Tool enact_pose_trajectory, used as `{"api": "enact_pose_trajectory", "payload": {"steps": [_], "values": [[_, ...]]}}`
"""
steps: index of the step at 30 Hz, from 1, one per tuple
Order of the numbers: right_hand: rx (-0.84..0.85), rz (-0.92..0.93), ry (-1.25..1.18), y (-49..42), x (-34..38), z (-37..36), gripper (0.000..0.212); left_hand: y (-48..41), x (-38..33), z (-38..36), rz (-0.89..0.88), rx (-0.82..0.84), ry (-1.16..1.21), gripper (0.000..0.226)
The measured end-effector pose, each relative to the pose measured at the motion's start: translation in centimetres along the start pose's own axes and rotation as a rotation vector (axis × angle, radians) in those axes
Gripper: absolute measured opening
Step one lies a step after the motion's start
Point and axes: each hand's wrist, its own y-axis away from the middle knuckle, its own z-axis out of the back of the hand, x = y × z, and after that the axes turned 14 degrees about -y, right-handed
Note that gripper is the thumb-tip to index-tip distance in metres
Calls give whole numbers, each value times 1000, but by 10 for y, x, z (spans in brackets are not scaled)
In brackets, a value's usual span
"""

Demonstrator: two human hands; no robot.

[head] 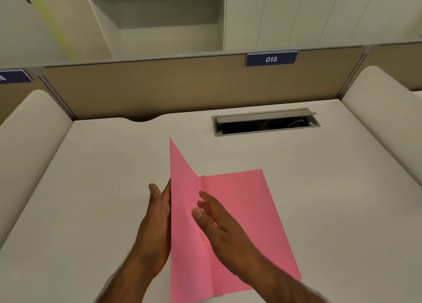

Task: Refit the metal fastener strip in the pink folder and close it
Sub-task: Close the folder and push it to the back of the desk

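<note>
The pink folder (246, 202) lies on the white desk (109, 188), half open. Its right cover rests flat while its left cover (182, 188) stands almost upright on the fold. My left hand (157, 222) presses flat against the outside of the raised cover, fingers straight. My right hand (219, 225) hovers over the fold inside the folder with fingers spread and nothing in it. A small dark mark shows near the fold below my right thumb. I cannot make out the metal fastener strip.
An open cable slot (266, 122) with a raised grey lid is set into the desk behind the folder. A tan partition (159, 87) with a blue "015" sign (271, 59) runs along the back. Padded white dividers stand at both sides.
</note>
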Motion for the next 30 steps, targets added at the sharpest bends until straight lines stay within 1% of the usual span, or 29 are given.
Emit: {"api": "enact_pose_trajectory", "payload": {"steps": [4,5,7,8,10,11,12,13,16,18,21,25,28,30], "values": [[-21,-25,-62,7,14,19,68,-8,14,-53,-24,-71,-26,73],[-30,-27,-78,10,15,25,68,-10,21,-65,-29,-101,-57,64],[-54,-7,-87,14,16,36,63,-13,42,-83,-9,-104,-163,40],[-64,11,-81,15,16,41,57,-14,52,-92,4,-94,-200,41],[-88,28,-66,18,13,54,47,-17,71,-110,0,-83,-283,67],[-106,22,-53,19,11,60,46,-19,81,-115,-12,-77,-276,75],[-130,9,-34,19,9,68,45,-23,93,-118,-22,-84,-272,78],[-161,-7,-5,20,5,77,45,-28,105,-120,-56,-100,-336,78],[-276,-39,92,20,-7,107,38,-38,144,-108,-176,-167,-872,71],[-350,-55,132,18,-19,127,34,-45,167,-96,-185,-193,-1065,72],[-445,-94,181,15,-44,154,34,-53,184,-93,-185,-161,-1262,76],[-564,-145,240,9,-86,180,37,-53,196,-90,-188,-131,-1399,78],[-576,-186,281,3,-115,189,39,-53,203,-90,-195,-121,-1497,78],[-593,-204,380,1,-132,190,43,-53,206,-89,-191,-109,-1551,77]]}}
